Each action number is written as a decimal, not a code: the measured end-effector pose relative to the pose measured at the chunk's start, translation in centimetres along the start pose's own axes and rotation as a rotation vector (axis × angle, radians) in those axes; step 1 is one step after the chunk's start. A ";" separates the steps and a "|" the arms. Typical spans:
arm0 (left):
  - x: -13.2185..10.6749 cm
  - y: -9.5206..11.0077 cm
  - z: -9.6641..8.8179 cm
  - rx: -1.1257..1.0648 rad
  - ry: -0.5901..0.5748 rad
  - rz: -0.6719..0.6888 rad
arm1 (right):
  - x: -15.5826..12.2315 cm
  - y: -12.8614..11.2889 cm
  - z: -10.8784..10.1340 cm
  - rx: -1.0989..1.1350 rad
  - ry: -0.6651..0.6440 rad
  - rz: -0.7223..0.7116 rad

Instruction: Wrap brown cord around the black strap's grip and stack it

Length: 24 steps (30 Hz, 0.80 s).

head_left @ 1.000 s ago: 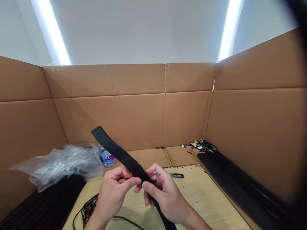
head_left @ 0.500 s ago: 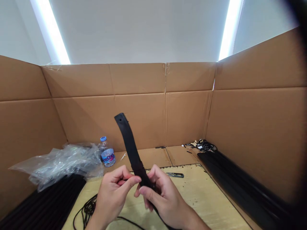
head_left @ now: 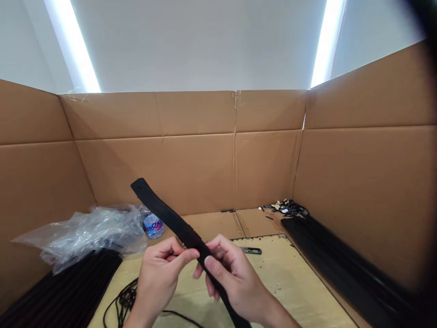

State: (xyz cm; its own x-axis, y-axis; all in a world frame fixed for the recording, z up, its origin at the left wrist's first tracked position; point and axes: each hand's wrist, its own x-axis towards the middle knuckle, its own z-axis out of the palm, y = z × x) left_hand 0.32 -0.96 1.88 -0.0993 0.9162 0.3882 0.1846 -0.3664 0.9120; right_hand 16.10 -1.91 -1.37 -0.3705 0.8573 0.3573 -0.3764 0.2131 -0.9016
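Beyond the grip, a cardboard enclosure [head_left: 191,155] of folded brown panels rises, and it continues along both sides of the hands. Beneath the grip, a pale wooden board [head_left: 290,287] is laid as the work surface, with more cardboard showing past its far edge. To the right of the grip, a long bundle of black strips [head_left: 341,255] is stacked along the right-hand panel. To the left of the grip, a second bundle of black strips [head_left: 64,291] is laid at the near corner, and a crumpled clear plastic bag [head_left: 88,232] is heaped on and beyond it.

At the grip itself, a black strap [head_left: 167,212] is held by both hands. Its free end is angled up and to the left of the grip, while its other length drops toward the lower edge of the view. The strap is pinched between the thumb and curled fingers of the right hand [head_left: 235,282]. The left hand [head_left: 159,273] is closed loosely, with its thumb pressed against the strap's edge.

Below the left hand, a looped black cord [head_left: 124,300] is lying on the board. Beyond the grip, a water bottle [head_left: 153,225] stands partly hidden behind the strap and bag, a small metal-and-black cutter [head_left: 251,250] lies just past the right hand, and a tangle of small scraps [head_left: 287,207] is piled farther off to the right.
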 end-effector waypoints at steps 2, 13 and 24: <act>0.2 0.1 -0.3 0.004 0.005 -0.005 | 0.0 -0.3 -0.1 -0.034 -0.016 -0.027; -0.1 0.6 -0.7 -0.023 -0.198 -0.053 | 0.3 0.4 -0.1 0.125 -0.022 0.106; 0.0 -0.9 0.1 -0.143 -0.258 -0.053 | 0.5 -0.1 -0.8 -0.040 0.116 0.016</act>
State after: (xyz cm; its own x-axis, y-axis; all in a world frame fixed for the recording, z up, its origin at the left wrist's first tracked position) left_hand 0.24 -0.65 1.01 0.1504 0.9388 0.3100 0.0440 -0.3196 0.9465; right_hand 16.65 -1.19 -1.28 -0.2744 0.9087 0.3146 -0.3361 0.2159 -0.9167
